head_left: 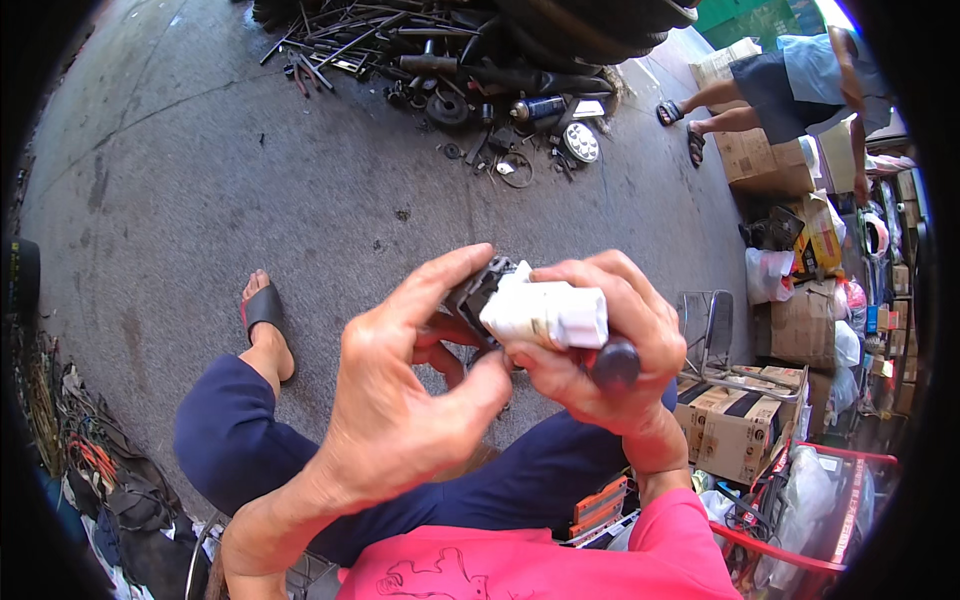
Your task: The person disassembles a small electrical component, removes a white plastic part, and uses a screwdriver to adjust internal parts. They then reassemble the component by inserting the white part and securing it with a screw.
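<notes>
I hold a small assembly up in front of me: a white plastic housing (543, 312) joined or pressed against a black part (472, 298) with small fittings. My left hand (410, 385) grips the black part between fingers and thumb at its left side. My right hand (625, 330) is closed around the white housing and a dark rounded handle (616, 367), which sticks out below the housing toward me; the rest of that handle's tool is hidden behind the housing.
A heap of metal parts, tools and a spray can (537, 108) lies ahead. Another person (770, 85) in sandals stands at the back right. Cardboard boxes (725, 430), bags and a metal frame (718, 325) crowd the right side. Cables and cloth (120, 500) lie at lower left.
</notes>
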Demonstrator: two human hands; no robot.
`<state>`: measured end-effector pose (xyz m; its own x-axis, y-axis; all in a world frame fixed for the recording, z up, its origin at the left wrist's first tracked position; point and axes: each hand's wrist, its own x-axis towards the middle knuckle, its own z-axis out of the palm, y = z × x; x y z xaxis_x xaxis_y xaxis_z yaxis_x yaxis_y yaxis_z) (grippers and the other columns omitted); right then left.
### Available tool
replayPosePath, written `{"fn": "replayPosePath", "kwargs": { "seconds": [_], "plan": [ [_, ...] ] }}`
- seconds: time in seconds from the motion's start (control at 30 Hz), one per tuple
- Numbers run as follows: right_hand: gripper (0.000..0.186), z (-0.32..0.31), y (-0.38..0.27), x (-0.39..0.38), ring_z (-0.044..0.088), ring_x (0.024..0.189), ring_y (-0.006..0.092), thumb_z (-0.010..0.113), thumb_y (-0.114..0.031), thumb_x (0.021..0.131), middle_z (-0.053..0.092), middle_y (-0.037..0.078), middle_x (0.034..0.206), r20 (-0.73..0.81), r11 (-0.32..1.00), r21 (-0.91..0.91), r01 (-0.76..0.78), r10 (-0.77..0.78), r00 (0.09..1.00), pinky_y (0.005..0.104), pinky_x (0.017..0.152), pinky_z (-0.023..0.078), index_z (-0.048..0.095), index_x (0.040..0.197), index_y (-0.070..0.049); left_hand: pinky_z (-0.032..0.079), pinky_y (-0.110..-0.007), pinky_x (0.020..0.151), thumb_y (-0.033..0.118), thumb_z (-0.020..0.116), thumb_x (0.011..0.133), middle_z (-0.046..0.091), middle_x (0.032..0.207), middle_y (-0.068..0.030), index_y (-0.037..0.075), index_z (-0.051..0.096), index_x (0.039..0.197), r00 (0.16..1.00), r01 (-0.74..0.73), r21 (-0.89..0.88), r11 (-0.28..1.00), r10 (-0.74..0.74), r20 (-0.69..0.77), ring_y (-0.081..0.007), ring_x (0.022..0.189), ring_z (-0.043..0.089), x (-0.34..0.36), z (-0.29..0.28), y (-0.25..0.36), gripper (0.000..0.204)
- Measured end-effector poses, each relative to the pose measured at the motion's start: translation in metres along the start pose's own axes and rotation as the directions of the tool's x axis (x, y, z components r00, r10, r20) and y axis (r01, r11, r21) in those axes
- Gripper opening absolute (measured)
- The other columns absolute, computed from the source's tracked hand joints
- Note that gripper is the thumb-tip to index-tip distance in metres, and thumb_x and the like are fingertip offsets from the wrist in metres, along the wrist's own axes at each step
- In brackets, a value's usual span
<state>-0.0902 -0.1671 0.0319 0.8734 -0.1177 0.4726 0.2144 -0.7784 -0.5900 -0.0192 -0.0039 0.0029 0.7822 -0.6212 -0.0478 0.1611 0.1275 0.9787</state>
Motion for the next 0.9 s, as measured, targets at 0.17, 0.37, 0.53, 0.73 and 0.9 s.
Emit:
{"fn": "replayPosePath", "kwargs": {
  "seconds": [0.17,0.37,0.53,0.73,0.9],
  "plan": [
    [0.030,-0.008,0.005,0.005,0.062,0.063,0.0143,0.084,-0.019,0.066,0.064,0.007,0.073,0.123,0.974,0.074,-0.212,0.202,0.972,0.0267,0.056,0.046,0.070,0.085,-0.001,0.049,-0.022,0.061,0.007,0.062,0.082,0.068,0.102,-0.0086,-0.008,0.058,0.125,0.942,0.320,-0.160,0.934,-0.296,0.157,-0.0091,0.078,0.063,0.006,-0.005,0.006,0.045],
    [0.018,-0.001,0.011,0.001,0.061,0.064,0.0042,0.082,-0.011,0.077,0.067,0.002,0.073,0.236,0.799,0.284,-0.531,0.478,0.846,0.0202,0.054,0.049,0.069,0.083,0.000,0.036,-0.019,0.047,0.019,0.051,0.090,0.066,0.091,-0.0048,-0.004,0.059,0.125,0.875,0.483,-0.314,0.817,-0.434,0.216,-0.0065,0.062,0.054,0.007,-0.006,0.006,0.043],
    [0.024,0.001,0.019,0.000,0.060,0.064,0.0045,0.084,-0.018,0.078,0.065,0.001,0.071,0.252,0.826,0.365,-0.429,0.356,0.900,0.0205,0.054,0.048,0.070,0.083,0.000,0.033,-0.020,0.045,0.020,0.049,0.090,0.066,0.090,-0.0042,-0.002,0.058,0.125,0.819,0.573,-0.340,0.746,-0.506,0.271,-0.0044,0.056,0.051,0.010,-0.009,0.004,0.043],
    [0.028,-0.001,0.015,0.002,0.056,0.068,0.0050,0.080,-0.026,0.083,0.061,0.000,0.073,0.219,0.871,0.315,-0.377,0.320,0.922,0.0220,0.056,0.043,0.072,0.087,0.000,0.031,-0.020,0.045,0.018,0.050,0.088,0.064,0.084,-0.0020,-0.002,0.058,0.124,0.816,0.578,-0.365,0.730,-0.524,0.244,-0.0040,0.055,0.050,0.011,-0.010,0.002,0.042],
    [0.030,-0.003,0.016,-0.001,0.057,0.067,0.0069,0.076,-0.025,0.086,0.065,0.003,0.081,0.206,0.845,0.390,-0.365,0.306,0.929,0.0223,0.059,0.044,0.071,0.098,0.002,0.029,-0.021,0.045,0.018,0.053,0.085,0.063,0.079,-0.0008,-0.003,0.060,0.121,0.834,0.552,-0.378,0.743,-0.498,0.238,-0.0039,0.055,0.049,0.011,-0.009,-0.002,0.043]
  ]
}}
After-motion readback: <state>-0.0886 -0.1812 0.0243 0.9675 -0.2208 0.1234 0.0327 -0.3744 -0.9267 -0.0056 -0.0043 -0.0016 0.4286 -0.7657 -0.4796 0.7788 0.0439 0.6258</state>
